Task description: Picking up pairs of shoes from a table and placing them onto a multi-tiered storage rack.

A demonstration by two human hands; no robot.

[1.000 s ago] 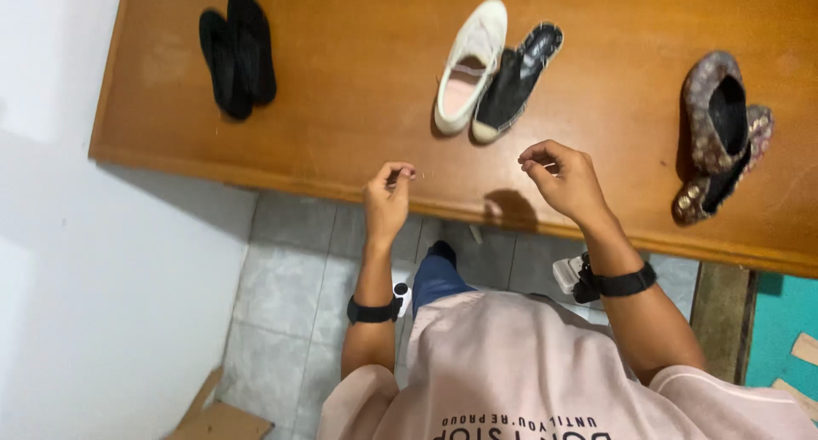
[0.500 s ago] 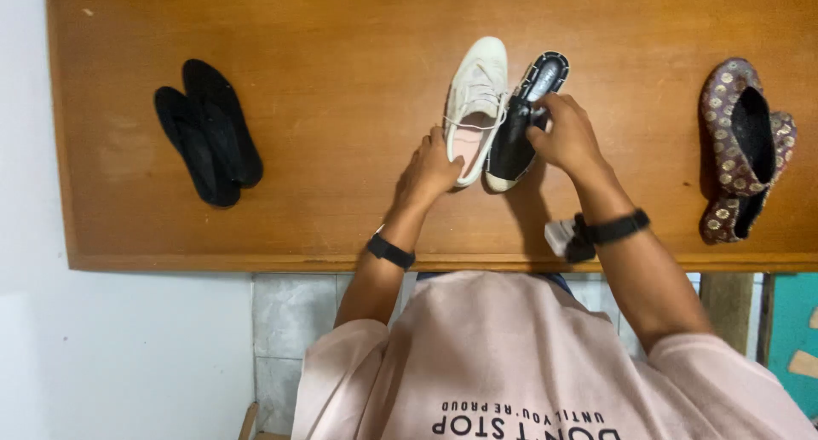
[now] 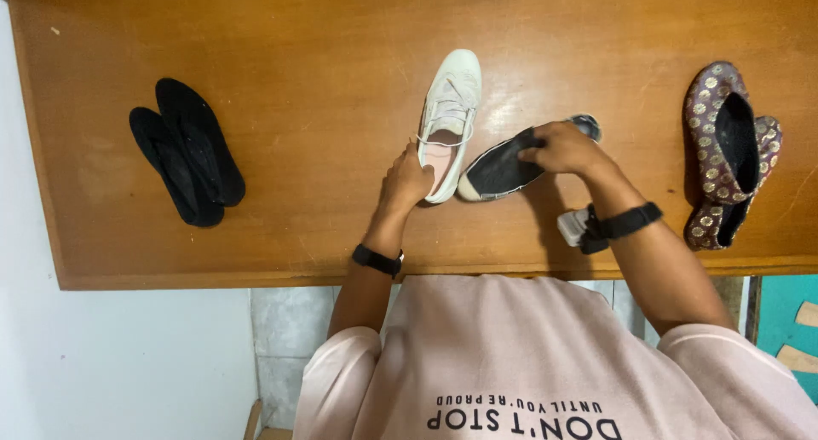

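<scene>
Gripping the heel of the white sneaker (image 3: 449, 120) with our left hand (image 3: 406, 182), we close our right hand (image 3: 562, 148) around the dark slip-on shoe (image 3: 509, 163) lying sideways just beside it. Both sit mid-way along the wooden table (image 3: 324, 65), between black flats (image 3: 187, 150) and patterned flats (image 3: 728, 150).

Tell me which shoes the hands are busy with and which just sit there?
In hand:
white sneaker, at the left hand
dark shoe, under the right hand

Lying about:
black flats
patterned shoes
</scene>
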